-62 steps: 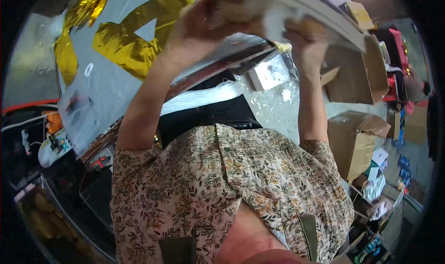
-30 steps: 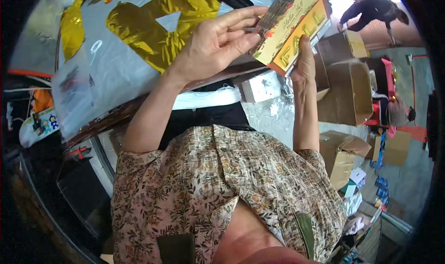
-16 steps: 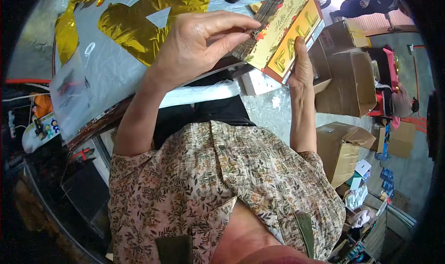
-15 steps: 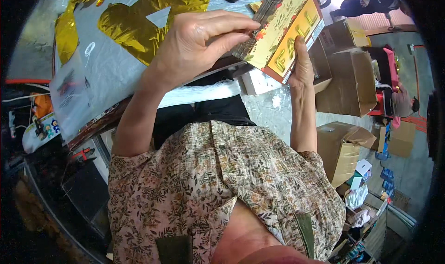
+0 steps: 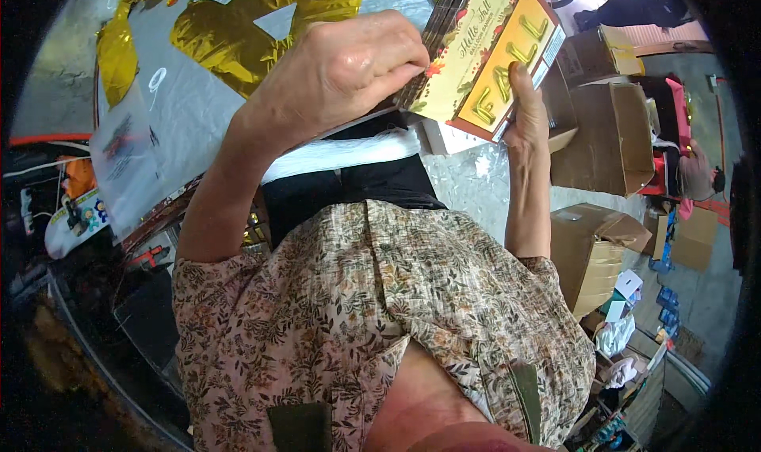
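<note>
My right hand (image 5: 529,111) grips a stack of printed cards (image 5: 499,55), its thumb lying across the front card. That card is cream with autumn leaves and an orange panel of gold balloon letters. My left hand (image 5: 361,63) is closed in a pinch beside the stack's left edge, where many card edges show. Whatever sits between its fingertips, if anything, is hidden. Behind the left hand, a flat gold foil letter balloon (image 5: 226,44) lies on the plastic-covered table (image 5: 190,127). A hank of white thread (image 5: 341,155) hangs below my left forearm, over dark cloth.
A white string loop (image 5: 158,79) and a clear plastic bag (image 5: 123,155) lie on the table's left part. More gold foil (image 5: 117,63) is at the far left. Open cardboard boxes (image 5: 598,139) stand on the right, with a taped carton (image 5: 590,254) nearer me.
My left hand has drawn slightly left from the stack's edge, and its fingers have closed further. The stack in my right hand has shifted a little.
</note>
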### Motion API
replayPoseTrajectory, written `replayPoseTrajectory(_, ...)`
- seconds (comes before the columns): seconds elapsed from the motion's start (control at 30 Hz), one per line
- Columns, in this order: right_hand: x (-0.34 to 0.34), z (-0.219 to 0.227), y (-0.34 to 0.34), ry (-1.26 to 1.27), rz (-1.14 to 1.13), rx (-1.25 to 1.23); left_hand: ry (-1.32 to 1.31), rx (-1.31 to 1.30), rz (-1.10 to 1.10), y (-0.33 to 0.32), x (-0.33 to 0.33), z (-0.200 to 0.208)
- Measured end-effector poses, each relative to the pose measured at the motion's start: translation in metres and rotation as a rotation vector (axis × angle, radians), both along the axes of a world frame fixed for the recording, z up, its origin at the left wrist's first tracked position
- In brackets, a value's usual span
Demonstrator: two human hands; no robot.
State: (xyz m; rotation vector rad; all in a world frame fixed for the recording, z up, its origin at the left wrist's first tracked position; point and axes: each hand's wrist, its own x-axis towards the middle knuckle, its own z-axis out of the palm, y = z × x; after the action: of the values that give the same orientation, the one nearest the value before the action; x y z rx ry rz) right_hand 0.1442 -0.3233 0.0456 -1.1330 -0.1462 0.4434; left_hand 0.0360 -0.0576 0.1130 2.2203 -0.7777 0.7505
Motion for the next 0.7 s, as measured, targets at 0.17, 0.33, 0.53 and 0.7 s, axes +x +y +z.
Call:
replayPoseTrajectory(0.17,0.0,0.003,0.001,-0.124,0.058,-0.029,0.066,0.044,-0.039,-0.001,0.0,0.005)
replayPoseTrajectory(0.33,-0.003,-0.004,0.005,-0.041,0.095,0.095,0.211,-0.199,-0.011,-0.003,0.005,0.01)
replayPoseTrajectory(0.53,0.007,-0.018,-0.004,0.169,0.057,0.194,0.097,-0.206,-0.061,-0.005,0.002,-0.004)
replayPoseTrajectory(0.7,0.008,-0.015,-0.002,0.087,0.047,0.121,0.065,-0.181,-0.041,-0.004,0.004,-0.007)
